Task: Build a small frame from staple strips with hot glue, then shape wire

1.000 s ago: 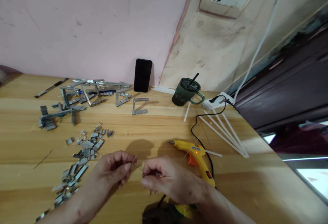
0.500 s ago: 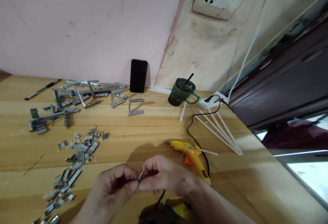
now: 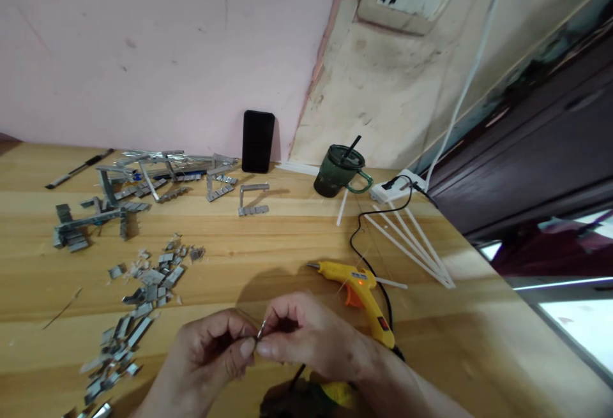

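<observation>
Thin shiny strip, metal by its look, is held up between both hands at the near middle of the table; its lower end is hidden among the fingertips. At the far left stand and lie bent metal frames, with loose metal scraps spread nearer. Next comes the left hand, thumb and forefinger pinching the strip from the left.

The strip should be very light and fairly stiff, though thin enough to bend under a firm squeeze; its smooth face may slip, and its edges could be sharp. A fingertip pinch on the flat faces, close to an end, seems the surest hold. Its long axis runs near to far with a slight lean right, the visible end pointing far; how steeply it tilts, I cannot tell.

The right hand grips it from the right, thumb against curled forefinger. Farther right lies a yellow glue gun, nozzle toward the left, touched by neither hand.
</observation>
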Tool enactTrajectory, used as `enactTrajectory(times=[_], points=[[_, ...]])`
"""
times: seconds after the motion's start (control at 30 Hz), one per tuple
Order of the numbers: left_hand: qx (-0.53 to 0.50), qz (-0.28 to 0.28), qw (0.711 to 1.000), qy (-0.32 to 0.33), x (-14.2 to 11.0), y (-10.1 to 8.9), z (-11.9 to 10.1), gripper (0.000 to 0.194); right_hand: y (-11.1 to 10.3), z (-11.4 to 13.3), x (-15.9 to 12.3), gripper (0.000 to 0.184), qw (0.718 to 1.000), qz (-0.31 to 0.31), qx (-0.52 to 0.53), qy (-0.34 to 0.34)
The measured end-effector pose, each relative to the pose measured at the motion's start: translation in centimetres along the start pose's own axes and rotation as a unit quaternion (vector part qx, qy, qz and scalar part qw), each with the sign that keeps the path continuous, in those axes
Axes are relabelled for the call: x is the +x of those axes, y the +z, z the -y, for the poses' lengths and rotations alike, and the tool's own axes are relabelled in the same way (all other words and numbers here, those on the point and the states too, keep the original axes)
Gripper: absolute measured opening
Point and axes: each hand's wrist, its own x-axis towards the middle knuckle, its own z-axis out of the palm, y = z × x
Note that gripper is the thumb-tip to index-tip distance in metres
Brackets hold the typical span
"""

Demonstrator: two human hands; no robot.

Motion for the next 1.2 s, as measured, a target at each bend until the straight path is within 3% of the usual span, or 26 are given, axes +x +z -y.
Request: enactTrajectory(times=[0.27, 0.4, 0.8, 0.97, 1.03, 1.1, 1.2], points=[[-0.057, 0.007, 0.998, -0.022, 0.1, -0.3, 0.6, 0.02, 0.1, 0.6, -0.3, 0.005, 1.0, -0.003, -0.011, -0.016], [-0.078, -0.003, 0.996, -0.034, 0.2, -0.1, 0.6, 0.019, 0.5, 0.8, -0.5, 0.003, 0.999, -0.038, -0.032, -0.019], [-0.078, -0.034, 0.996, -0.036, 0.2, 0.0, 1.2, 0.018, 1.3, 1.0, -0.9, 0.007, 0.992, -0.09, -0.086, -0.034], [-0.073, -0.063, 0.995, -0.031, 0.3, -0.1, 0.4, 0.017, 0.2, 1.3, -0.8, 0.012, 0.993, -0.072, -0.081, -0.044], [-0.07, -0.075, 0.994, -0.039, 0.5, -0.4, 0.0, 0.019, -0.2, 1.2, -0.7, 0.012, 0.969, -0.132, -0.197, -0.066], [-0.059, -0.084, 0.994, -0.039, 0.7, -0.6, -0.3, 0.02, -0.1, 0.8, -0.6, 0.007, 0.91, -0.171, -0.367, -0.087], [-0.036, -0.102, 0.994, -0.029, 1.0, -0.8, -0.6, 0.022, 1.0, -0.5, -0.1, 0.01, 0.815, -0.103, -0.559, -0.113]])
